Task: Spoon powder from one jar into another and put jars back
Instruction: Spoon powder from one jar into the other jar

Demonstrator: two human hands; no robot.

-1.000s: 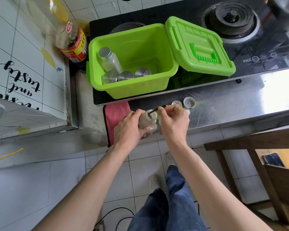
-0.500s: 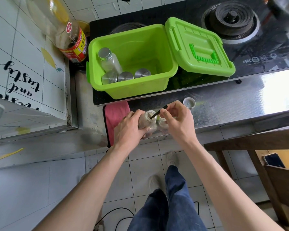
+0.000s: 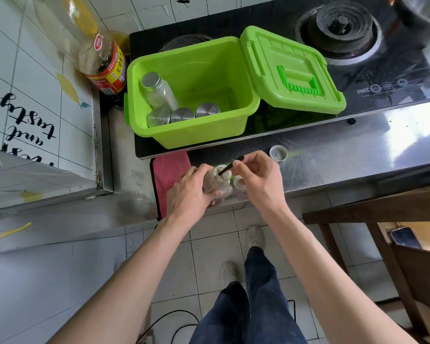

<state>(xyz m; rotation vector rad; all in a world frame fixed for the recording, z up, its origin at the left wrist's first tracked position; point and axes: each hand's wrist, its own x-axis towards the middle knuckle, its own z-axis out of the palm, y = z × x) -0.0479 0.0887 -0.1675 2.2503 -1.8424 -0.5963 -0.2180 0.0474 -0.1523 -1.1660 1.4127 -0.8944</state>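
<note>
Your right hand (image 3: pixel 258 180) pinches the black spoon (image 3: pixel 230 166), slanting down-left into the tilted jar (image 3: pixel 217 180) your left hand (image 3: pixel 191 192) grips.

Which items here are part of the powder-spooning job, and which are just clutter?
In use: tilted jar in left hand; spoon in right hand; second jar; loose cap; green box of jars.

Lying about: oil bottle, pink cloth, burner, phone.

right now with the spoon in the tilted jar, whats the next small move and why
Probably draw the spoon out and carry it to the second jar just right of it. The left hand holds the jar tilted, and the right hand has the spoon in its mouth.
</note>
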